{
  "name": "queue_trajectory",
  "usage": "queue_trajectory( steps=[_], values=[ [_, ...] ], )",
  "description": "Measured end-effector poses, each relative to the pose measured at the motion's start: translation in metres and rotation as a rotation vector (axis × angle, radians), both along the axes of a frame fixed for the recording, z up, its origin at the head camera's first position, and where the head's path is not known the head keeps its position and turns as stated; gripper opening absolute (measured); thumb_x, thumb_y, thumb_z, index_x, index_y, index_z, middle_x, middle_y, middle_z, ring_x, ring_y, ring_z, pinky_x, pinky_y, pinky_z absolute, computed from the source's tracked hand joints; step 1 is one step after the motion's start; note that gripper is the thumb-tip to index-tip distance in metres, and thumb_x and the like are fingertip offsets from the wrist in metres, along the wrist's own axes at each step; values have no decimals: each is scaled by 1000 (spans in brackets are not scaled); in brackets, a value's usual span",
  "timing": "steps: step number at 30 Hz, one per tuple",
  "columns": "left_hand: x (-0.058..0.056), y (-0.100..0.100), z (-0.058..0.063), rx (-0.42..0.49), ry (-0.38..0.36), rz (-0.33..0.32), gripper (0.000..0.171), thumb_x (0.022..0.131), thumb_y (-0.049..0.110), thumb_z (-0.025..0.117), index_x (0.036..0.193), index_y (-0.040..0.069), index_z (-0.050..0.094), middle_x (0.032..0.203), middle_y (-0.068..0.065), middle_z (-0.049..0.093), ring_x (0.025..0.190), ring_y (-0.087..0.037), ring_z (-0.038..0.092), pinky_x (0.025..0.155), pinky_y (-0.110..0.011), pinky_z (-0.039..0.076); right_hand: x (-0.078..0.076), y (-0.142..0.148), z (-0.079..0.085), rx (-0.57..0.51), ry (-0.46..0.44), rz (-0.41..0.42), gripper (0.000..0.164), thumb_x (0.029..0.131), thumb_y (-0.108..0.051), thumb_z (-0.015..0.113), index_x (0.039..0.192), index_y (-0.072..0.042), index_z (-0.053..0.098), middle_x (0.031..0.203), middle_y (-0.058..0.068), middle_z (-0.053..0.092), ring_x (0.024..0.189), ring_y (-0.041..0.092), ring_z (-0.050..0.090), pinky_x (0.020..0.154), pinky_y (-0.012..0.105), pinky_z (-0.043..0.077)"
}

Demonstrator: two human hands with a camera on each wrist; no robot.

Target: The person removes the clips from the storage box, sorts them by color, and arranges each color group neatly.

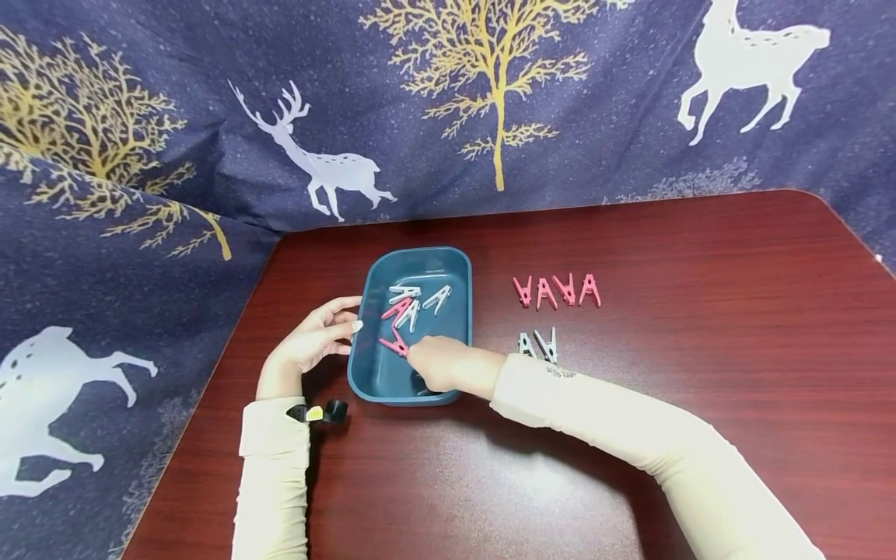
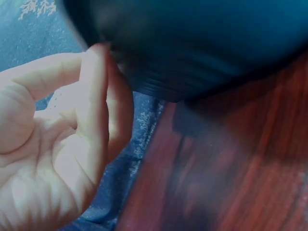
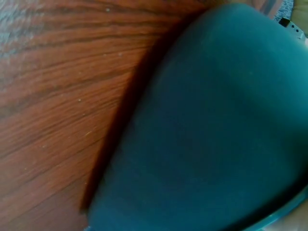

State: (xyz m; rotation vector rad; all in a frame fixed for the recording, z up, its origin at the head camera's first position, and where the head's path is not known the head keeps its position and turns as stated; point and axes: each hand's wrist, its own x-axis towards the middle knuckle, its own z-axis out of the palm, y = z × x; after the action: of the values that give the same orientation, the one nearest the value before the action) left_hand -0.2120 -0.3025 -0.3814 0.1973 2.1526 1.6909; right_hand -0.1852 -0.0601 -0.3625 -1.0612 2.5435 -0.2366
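A blue plastic bin (image 1: 357, 373) holds several loose clothespins, among them white clothespins (image 1: 437, 299) and a red clothespin (image 1: 396, 344). My left hand (image 1: 318, 341) grips the bin's left rim, its thumb at the edge and its other fingers along the outer wall. The left wrist view has that hand (image 2: 57, 134) with bent fingers against the bin (image 2: 202, 48). Over the bin's right rim reaches my right hand (image 1: 437, 362), down inside beside the red clothespin; its fingertips are hidden. Only the bin's outer wall (image 3: 202, 125) fills most of the right wrist view.
Right of the bin, several red clothespins (image 1: 544, 294) lie in a row on the dark red wooden table (image 1: 700, 311). Below them lie white clothespins (image 1: 547, 345), partly behind the right sleeve (image 1: 602, 412). A patterned blue cloth (image 1: 434, 155) hangs behind the table.
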Motion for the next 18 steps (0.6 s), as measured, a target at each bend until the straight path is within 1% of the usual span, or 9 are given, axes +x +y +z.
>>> queue_trajectory(
  steps=[4, 7, 11, 14, 18],
  values=[
    [1, 2, 0, -18, 20, 18, 51, 95, 5, 51, 142, -2, 33, 93, 4, 60, 79, -8, 62, 69, -29, 55, 1, 1, 2, -7, 11, 10, 10, 92, -12, 61, 83, -9, 64, 69, 2, 56, 63, 16, 51, 57, 24, 40],
    [3, 3, -2, -21, 39, 36, 50, 95, 5, 51, 142, -3, 34, 92, 4, 60, 78, -7, 62, 69, -30, 54, 2, 1, 2, -23, 20, 27, 18, 92, -10, 60, 74, -11, 60, 65, 0, 53, 62, 15, 49, 55, 23, 38],
    [5, 5, -3, -15, 63, 63, 50, 95, 6, 52, 141, -3, 35, 93, 4, 61, 78, -8, 61, 67, -29, 54, 1, 1, -1, -50, 29, 41, 32, 92, -7, 58, 62, -15, 49, 60, -3, 45, 60, 14, 45, 52, 22, 33],
    [6, 7, -5, -10, 81, 85, 48, 95, 6, 52, 140, -4, 37, 94, 3, 61, 79, -8, 61, 65, -29, 54, 0, 2, -2, -70, 29, 37, 37, 92, -7, 58, 60, -17, 43, 57, -4, 40, 58, 13, 43, 52, 21, 31],
    [8, 8, -7, -6, 92, 111, 47, 95, 5, 51, 139, -4, 38, 95, 2, 60, 78, -8, 60, 65, -28, 53, 0, 2, -1, -94, 23, 29, 39, 91, -6, 58, 58, -16, 40, 55, -4, 37, 57, 12, 41, 51, 21, 30]
  ],
)
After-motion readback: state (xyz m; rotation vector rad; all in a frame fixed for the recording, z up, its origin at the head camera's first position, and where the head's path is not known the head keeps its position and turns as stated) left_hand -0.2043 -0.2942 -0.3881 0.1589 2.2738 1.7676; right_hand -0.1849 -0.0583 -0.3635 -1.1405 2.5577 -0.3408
